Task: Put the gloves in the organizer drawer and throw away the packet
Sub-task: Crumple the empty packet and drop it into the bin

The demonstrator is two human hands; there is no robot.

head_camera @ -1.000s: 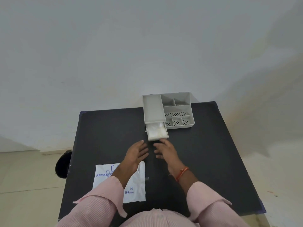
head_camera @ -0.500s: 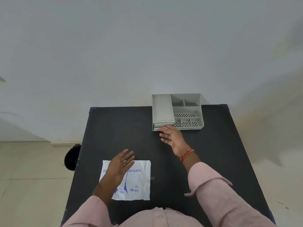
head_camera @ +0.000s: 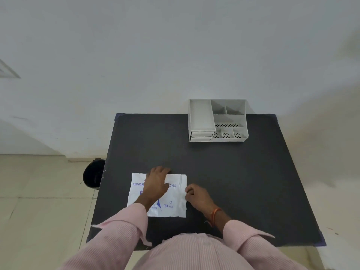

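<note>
Organizer drawer (head_camera: 201,134) shut, gloves presumably inside. Left hand (head_camera: 156,184) flat, open on empty glove packet (head_camera: 171,199); right hand (head_camera: 196,196) pinching its edge. Bin (head_camera: 93,175) run left.

A: What print can be read on the white packet (head_camera: 176,199) lying flat on the black table (head_camera: 243,182)?

B: Blue capitals along its upper part read "DISPOSAB", then a gap where the left hand (head_camera: 155,184) covers the line, then "OVES". Near the lower right corner stands a "CE" mark, with "100 PIECES" just beneath it, the second word small and hard to make out.

A: Anything else on it?

B: A blue emblem beside the sleeve, with tiny lettering under it, too small to read. The grey organizer (head_camera: 218,120) bears no legible marking.
</note>
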